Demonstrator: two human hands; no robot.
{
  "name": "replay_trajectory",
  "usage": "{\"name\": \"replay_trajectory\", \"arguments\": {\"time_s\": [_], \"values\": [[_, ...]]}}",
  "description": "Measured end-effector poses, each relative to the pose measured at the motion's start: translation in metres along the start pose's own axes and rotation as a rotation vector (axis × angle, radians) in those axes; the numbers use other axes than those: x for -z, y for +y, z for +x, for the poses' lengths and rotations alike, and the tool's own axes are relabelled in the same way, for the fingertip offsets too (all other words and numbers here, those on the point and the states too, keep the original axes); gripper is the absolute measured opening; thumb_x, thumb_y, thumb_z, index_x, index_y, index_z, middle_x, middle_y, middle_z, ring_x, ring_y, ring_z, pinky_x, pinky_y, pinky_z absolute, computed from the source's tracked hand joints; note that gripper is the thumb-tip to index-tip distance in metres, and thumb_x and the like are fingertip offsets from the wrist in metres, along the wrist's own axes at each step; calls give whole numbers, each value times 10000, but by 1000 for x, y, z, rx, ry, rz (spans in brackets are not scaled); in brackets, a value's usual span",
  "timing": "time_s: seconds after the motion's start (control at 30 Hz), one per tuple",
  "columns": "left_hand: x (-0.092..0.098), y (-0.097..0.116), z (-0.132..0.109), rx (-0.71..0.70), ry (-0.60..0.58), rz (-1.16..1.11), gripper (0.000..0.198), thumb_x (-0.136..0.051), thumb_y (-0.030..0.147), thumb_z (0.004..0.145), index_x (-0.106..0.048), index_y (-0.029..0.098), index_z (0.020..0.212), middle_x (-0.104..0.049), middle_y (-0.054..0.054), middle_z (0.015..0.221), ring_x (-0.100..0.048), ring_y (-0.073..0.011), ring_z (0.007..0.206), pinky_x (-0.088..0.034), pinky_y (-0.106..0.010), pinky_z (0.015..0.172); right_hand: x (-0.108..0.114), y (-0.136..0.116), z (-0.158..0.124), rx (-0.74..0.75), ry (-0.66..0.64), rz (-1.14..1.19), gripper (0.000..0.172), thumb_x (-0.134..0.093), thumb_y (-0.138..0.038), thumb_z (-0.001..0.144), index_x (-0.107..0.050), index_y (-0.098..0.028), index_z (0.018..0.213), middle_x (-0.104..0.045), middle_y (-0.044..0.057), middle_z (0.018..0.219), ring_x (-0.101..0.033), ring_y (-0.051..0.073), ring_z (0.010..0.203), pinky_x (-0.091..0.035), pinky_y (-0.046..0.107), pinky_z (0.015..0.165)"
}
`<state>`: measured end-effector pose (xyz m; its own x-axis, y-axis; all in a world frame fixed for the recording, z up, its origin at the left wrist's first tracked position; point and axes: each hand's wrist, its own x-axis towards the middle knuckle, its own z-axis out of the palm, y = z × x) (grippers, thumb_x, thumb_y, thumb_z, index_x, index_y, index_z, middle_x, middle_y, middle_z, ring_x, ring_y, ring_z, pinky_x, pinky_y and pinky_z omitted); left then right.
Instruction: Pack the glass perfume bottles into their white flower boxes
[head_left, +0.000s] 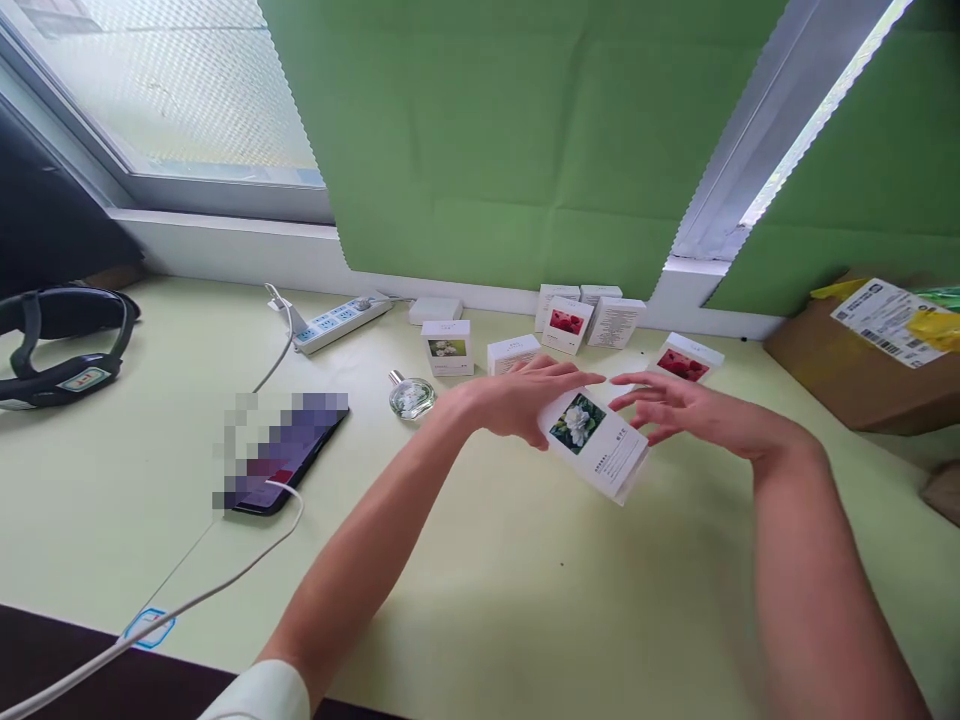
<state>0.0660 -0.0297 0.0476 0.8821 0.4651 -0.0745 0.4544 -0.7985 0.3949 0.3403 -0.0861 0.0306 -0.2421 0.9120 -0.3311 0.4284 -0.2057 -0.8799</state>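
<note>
Gripped in my left hand [521, 400] is a white perfume box [594, 445] with a picture of a white flower, held tilted above the table. My right hand [694, 408] is at the box's right side, fingers spread and slightly bent. Whether its fingertips touch the box I cannot tell. Left of my left hand, a round glass perfume bottle [412, 397] lies on the table. Behind my hands are a white box with a green flower picture [448, 348], another white box [513, 353] and a box with a red picture [686, 359].
Several white boxes [589, 318] stand by the wall. A power strip [341, 324] and a white flat box [436, 310] are at the back. A phone [289, 455] with a white cable [225, 580] lies left, near a black headset [64, 345]. A cardboard parcel [862, 350] is at right.
</note>
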Motion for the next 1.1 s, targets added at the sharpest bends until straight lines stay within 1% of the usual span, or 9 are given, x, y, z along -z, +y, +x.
{"name": "replay_trajectory", "arguments": {"time_s": [0.1,0.2,0.4,0.63,0.77,0.87,0.93,1.0,1.1], "values": [[5,-3,-2,-36,55,-25,956,-713,205,717,-205,402,1502,-441,6,1435,-335,-239,1353,-366,-365,1058,-9,4,9,-54,-130,15,694,-763,-413,757,-509,-347,1399,-679,76,1240,-653,319,1115,-617,458,815],[10,-5,-9,-5,89,-65,957,-685,181,726,-186,440,1500,-372,20,1478,-349,-231,1361,-411,-322,1010,-13,1,12,-38,-158,48,704,-748,-390,771,-480,-365,1421,-672,72,1251,-673,328,1074,-630,473,760],[7,-16,-19,61,43,-181,936,-679,224,738,-183,484,1488,-331,19,1503,-564,-201,1140,-487,-240,750,-12,-6,9,43,-258,-29,838,-759,-286,755,-362,-379,1487,-648,67,1290,-618,300,1184,-576,469,899],[-1,-22,-17,37,12,-151,876,-695,245,750,-248,442,1477,-438,-7,1412,-507,-222,1217,-457,-279,881,-13,-8,7,83,-326,-79,1008,-782,-229,716,-218,-410,1532,-536,84,1418,-541,299,1279,-582,422,882],[-3,-16,-16,66,-14,-150,888,-703,289,753,-225,436,1487,-413,-7,1456,-504,-225,1227,-470,-273,845,-12,-3,8,70,-330,-95,946,-756,-255,749,-240,-420,1525,-560,84,1392,-585,301,1228,-595,438,860],[6,-12,-24,83,-2,-170,843,-692,352,786,-233,428,1489,-394,-6,1495,-506,-224,1244,-487,-272,837,-9,8,12,7,-258,-155,874,-766,-296,743,-337,-406,1497,-619,93,1320,-645,310,1139,-614,433,822],[19,-12,-33,70,94,-204,689,-640,366,844,-331,381,1460,-490,-24,1425,-552,-200,1195,-493,-278,876,-5,16,14,-55,-202,-183,826,-773,-341,737,-400,-386,1472,-633,101,1298,-684,309,1061,-623,427,799],[35,-17,-45,50,271,-255,494,-572,341,900,-457,303,1380,-622,-39,1242,-612,-167,1087,-505,-282,895,-1,20,14,-98,-173,-198,771,-753,-400,758,-428,-377,1457,-616,106,1320,-694,305,1032,-624,428,796],[57,-37,-62,61,734,-311,358,-548,315,915,-538,232,1264,-664,-40,1009,-655,-143,914,-540,-302,855,4,20,11,-126,-158,-207,730,-720,-462,783,-438,-370,1450,-589,111,1351,-667,317,1086,-613,427,824]]}}
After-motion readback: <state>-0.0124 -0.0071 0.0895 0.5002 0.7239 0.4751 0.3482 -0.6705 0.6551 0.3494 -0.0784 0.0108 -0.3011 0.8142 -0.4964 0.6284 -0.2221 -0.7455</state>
